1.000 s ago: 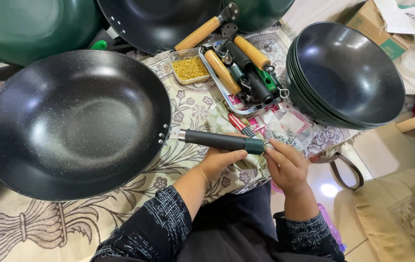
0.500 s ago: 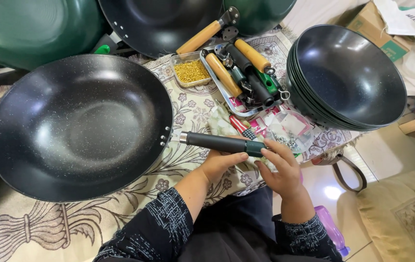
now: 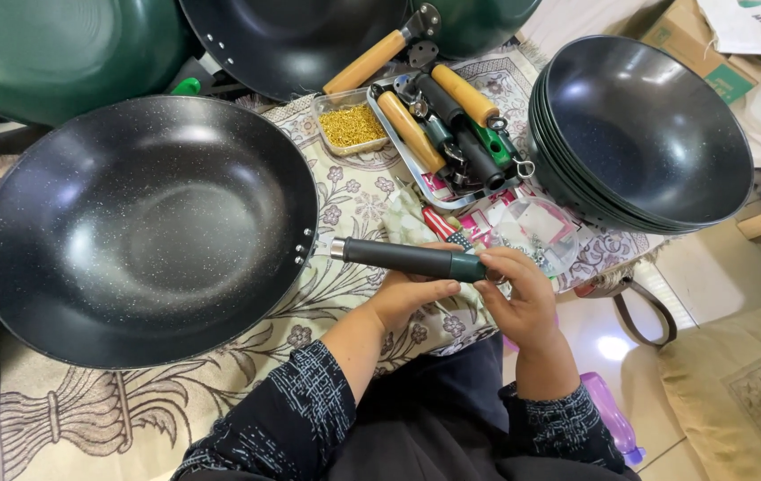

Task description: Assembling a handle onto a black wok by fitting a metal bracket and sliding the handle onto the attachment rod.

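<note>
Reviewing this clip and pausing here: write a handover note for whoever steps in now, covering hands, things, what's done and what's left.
Left hand supports the dark handle from below; right hand pinches its green end.
The handle's metal tip points at the black wok, close to its rivets but apart from it.
Spare handles lie in the metal tray, beside a tub of brass screws; stacked woks sit to the right.
Done: handle in hand.
Left: handle not yet joined to the wok.

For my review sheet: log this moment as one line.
left hand: grips dark handle | right hand: fingertips at handle's green end | handle tip: beside black wok rim | behind: tray of handles
</note>
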